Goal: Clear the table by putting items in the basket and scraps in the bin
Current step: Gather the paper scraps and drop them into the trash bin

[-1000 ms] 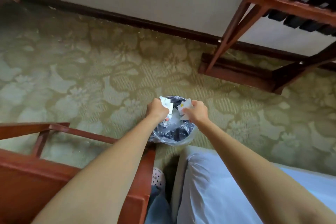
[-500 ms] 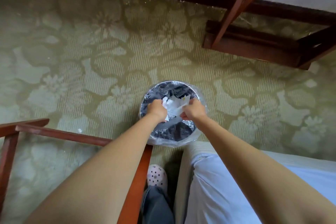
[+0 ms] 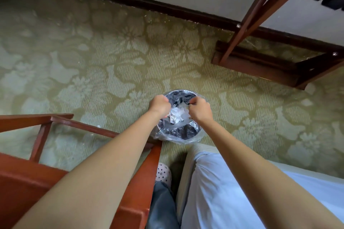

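The bin [image 3: 193,134] is a small round can lined with a clear plastic bag, standing on the carpet between a chair and a bed. White crumpled paper scraps [image 3: 177,115] lie inside it, just below my hands. My left hand [image 3: 160,105] hovers over the bin's left rim with its fingers curled into a fist. Over the right rim is my right hand [image 3: 200,108], its fingers curled too. I see no scrap in either grip. The table and the basket are out of view.
A red-brown wooden chair [image 3: 141,182] stands at the lower left, its arm close to the bin. A bed with a pale blue sheet [image 3: 232,191] fills the lower right. A wooden luggage rack [image 3: 260,61] stands by the wall at the upper right. Green patterned carpet [image 3: 93,70] covers the floor.
Both hands held white scraps above the bin. Now the scraps lie lower, inside the bin, and the hands have moved slightly apart over its rim.
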Available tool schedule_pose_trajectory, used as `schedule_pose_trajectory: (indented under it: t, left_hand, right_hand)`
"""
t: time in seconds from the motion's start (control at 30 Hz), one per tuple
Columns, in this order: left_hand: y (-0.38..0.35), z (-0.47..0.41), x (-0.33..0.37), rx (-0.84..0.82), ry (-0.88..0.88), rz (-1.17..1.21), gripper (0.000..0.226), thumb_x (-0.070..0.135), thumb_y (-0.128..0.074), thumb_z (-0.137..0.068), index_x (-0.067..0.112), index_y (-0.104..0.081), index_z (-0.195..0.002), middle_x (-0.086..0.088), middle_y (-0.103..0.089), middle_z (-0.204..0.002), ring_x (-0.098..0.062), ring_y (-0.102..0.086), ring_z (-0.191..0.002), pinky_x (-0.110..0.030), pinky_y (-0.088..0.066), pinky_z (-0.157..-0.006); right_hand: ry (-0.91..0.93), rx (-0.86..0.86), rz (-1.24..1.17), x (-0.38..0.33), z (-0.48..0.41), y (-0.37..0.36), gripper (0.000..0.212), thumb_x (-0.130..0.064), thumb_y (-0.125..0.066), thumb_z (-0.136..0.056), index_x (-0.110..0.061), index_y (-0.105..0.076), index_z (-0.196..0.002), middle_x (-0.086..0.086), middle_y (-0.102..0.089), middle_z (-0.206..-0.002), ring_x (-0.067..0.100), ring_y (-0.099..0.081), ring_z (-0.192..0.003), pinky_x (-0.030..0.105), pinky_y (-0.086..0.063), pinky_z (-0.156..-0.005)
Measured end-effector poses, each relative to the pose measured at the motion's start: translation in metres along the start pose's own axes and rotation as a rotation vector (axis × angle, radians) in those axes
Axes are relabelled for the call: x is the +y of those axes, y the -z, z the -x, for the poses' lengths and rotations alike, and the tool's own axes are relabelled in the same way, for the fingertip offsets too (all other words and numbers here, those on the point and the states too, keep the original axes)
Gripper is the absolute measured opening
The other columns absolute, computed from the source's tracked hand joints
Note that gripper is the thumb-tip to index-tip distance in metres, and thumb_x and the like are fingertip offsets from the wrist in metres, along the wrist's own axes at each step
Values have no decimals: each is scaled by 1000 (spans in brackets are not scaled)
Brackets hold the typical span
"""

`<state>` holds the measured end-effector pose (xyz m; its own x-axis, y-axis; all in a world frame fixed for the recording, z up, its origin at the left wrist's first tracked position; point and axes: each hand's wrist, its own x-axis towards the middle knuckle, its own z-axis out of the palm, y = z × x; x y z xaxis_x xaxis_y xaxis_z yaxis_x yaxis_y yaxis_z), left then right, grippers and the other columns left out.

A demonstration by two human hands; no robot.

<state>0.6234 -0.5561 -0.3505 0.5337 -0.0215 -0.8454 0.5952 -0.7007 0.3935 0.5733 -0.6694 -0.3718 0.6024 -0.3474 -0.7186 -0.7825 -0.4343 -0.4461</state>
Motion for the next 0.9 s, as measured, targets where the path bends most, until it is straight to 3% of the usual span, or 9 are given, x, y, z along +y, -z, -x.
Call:
schedule_pose_trajectory:
  t: [0.03, 0.1, 0.17, 0.23, 0.4, 0.57, 0.73, 0.9]
  left_hand:
    - [14, 17, 6, 47, -35, 8, 27, -4, -37, -91, 13, -51, -75, -13, -52, -91, -30, -59, -92, -36, -52, -79]
    - [42, 56, 20, 127, -100, 25, 28, -4, -37, -87, 16, -49, -70, -12, -49, -91, -25, -52, -82, -33, -47, -75]
    - [73, 101, 32, 193, -177, 45, 26, -1, -39, -88, 11, -62, -91, -13, -57, -97, -28, -59, -90, -32, -49, -83]
    - [107, 154, 39, 283, -240, 50, 30, 4, -41, -90, 10, -61, -111, -9, -63, -109, -25, -61, -102, -29, -48, -82]
    - [185, 287, 9, 606, -353, 12, 27, 12, -44, -92, 14, -61, -114, -4, -66, -111, -21, -59, -100, -23, -40, -78]
    - [227, 410, -81, 856, -298, 119, 25, 10, -48, -91, 10, -63, -111, -9, -69, -101, -25, -64, -94, -28, -44, -85]
    - [236, 501, -204, 1015, -159, 267, 22, 8, -51, -89, 7, -65, -107, -10, -70, -103, -27, -65, -94, -32, -49, -89]
    - [219, 574, -334, 1089, 39, 338, 26, 16, -45, -96, 12, -61, -116, -6, -65, -116, -25, -56, -111, -30, -46, -94]
  right_hand:
    - [49, 30, 26, -15, 17, 10, 28, -1, -40, -88, 1, -59, -110, 19, -65, -110, 34, -59, -103, 38, -48, -86]
    - [140, 78, 76, -46, 55, 32, 28, -4, -41, -90, -1, -58, -112, 18, -64, -114, 34, -57, -107, 35, -46, -85]
    - [230, 116, 131, -79, 94, 53, 27, -7, -41, -92, -3, -58, -113, 17, -63, -117, 34, -55, -109, 34, -43, -85]
    - [345, 152, 168, -112, 140, 71, 27, -9, -41, -93, -3, -58, -112, 16, -63, -116, 34, -54, -110, 37, -42, -88]
    - [657, 172, 186, -184, 265, 90, 23, -11, -42, -93, -4, -58, -109, 12, -64, -110, 32, -57, -103, 37, -45, -87]
    - [963, 100, 258, -228, 395, 57, 23, -9, -40, -93, -4, -56, -109, 11, -62, -108, 32, -56, -97, 35, -43, -80]
    - [1224, -63, 314, -234, 503, -26, 22, -8, -47, -91, -4, -60, -108, 15, -65, -109, 35, -60, -99, 39, -48, -81]
    - [1328, -275, 445, -208, 592, -131, 21, -10, -50, -91, -6, -62, -107, 16, -66, -109, 34, -60, -101, 36, -43, -79]
